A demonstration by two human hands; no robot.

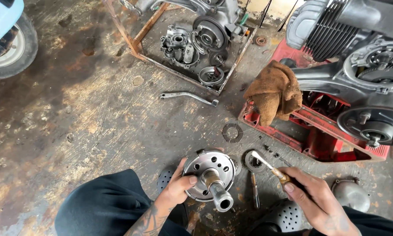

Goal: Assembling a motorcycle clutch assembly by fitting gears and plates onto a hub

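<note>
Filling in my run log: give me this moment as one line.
left hand: holds clutch assembly | right hand: holds screwdriver | tip: over round part on floor

Brown rag (275, 91) draped on red stand (318, 131); bent lever (187, 96) on floor; perhaps a gasket ring (232, 133) nearby.

Rag (275, 91) tan-brown; tray (318, 131) red; floor (96, 113) grey, rust-stained; clutch drum (209, 172) silver; trousers (105, 201) black; scooter panel (0, 15) pale blue.
</note>
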